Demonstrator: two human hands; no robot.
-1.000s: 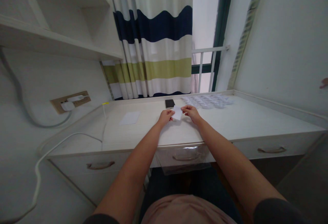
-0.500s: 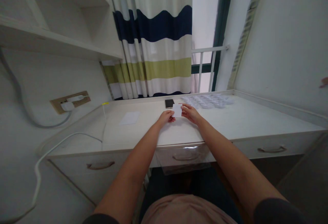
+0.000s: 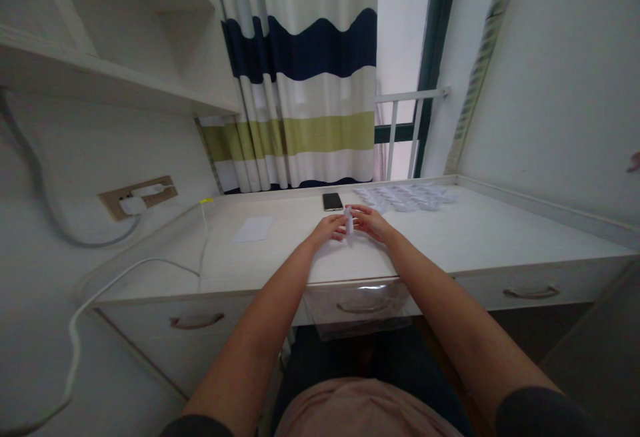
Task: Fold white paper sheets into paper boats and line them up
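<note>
Between my hands is a small piece of white paper (image 3: 349, 223), now narrow and bent or turned edge-on; which of these I cannot tell. My left hand (image 3: 329, 229) grips its left side with the fingertips. From the other side, my right hand (image 3: 371, 221) pinches it, fingers curved around the edge. Both hands are just above the white desk (image 3: 290, 260). A dark phone (image 3: 333, 201) lies right behind the paper. Off to the left, a flat white sheet (image 3: 253, 229) rests on the desk.
Several crumpled-looking clear or white packets (image 3: 407, 197) lie at the back right of the desk. A white cable (image 3: 150, 261) crosses the left end. Clear plastic (image 3: 360, 320) hangs over the middle drawer. A shelf (image 3: 125, 90) overhangs at upper left.
The white paper faced me as a flat square and is now a narrow strip. My hands have come closer together, and more of the phone shows.
</note>
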